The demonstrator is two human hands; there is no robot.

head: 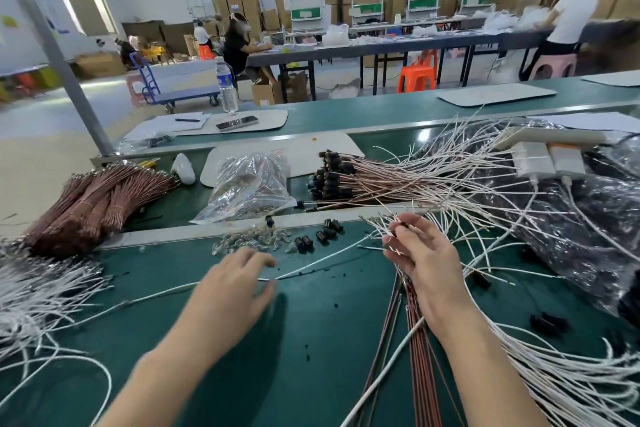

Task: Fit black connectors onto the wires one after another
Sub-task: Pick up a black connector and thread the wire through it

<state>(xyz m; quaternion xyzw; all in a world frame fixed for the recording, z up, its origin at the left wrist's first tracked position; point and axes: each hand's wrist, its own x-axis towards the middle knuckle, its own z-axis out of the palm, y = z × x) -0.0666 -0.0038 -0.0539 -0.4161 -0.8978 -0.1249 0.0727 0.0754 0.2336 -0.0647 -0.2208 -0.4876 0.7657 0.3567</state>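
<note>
My right hand grips a bundle of brown and white wires at mid right, their bare tips fanning out above its fingers. My left hand hovers palm down over the green mat, fingers loosely bent, just above a single white wire lying across the mat; it holds nothing that I can see. Several loose black connectors lie on the mat beyond both hands. A pile of wires fitted with black connectors lies further back.
A clear bag of small parts and a scatter of clear pieces sit beyond my left hand. Bundled brown wires and white wires fill the left; a white wire tangle and black plastic fill the right.
</note>
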